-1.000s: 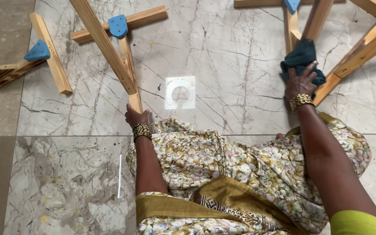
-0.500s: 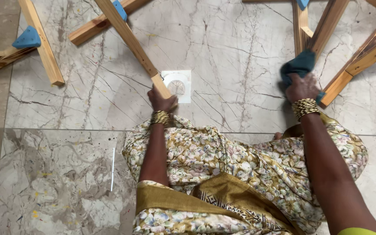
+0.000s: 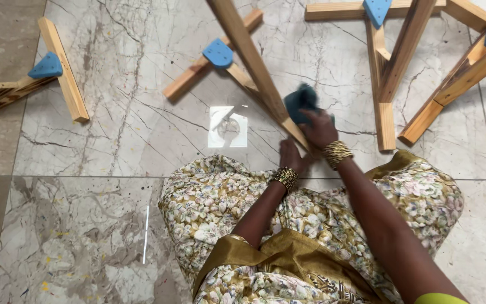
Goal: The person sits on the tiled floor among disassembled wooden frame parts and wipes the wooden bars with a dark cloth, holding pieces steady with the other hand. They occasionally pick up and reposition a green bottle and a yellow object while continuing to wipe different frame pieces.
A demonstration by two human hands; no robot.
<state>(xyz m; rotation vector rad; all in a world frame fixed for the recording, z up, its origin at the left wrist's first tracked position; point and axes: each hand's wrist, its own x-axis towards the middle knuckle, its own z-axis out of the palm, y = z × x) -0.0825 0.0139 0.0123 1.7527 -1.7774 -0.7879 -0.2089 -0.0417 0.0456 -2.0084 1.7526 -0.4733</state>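
The right hand presses a crumpled dark teal cloth against the long slanted pale wooden bar, whose lower end the left hand grips above the grey-veined marble floor.

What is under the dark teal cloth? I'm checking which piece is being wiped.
Under the dark teal cloth is the slanted wooden bar, pressed by the right hand. The left hand holds the bar's lower end. The bar's surface under the cloth is hidden.
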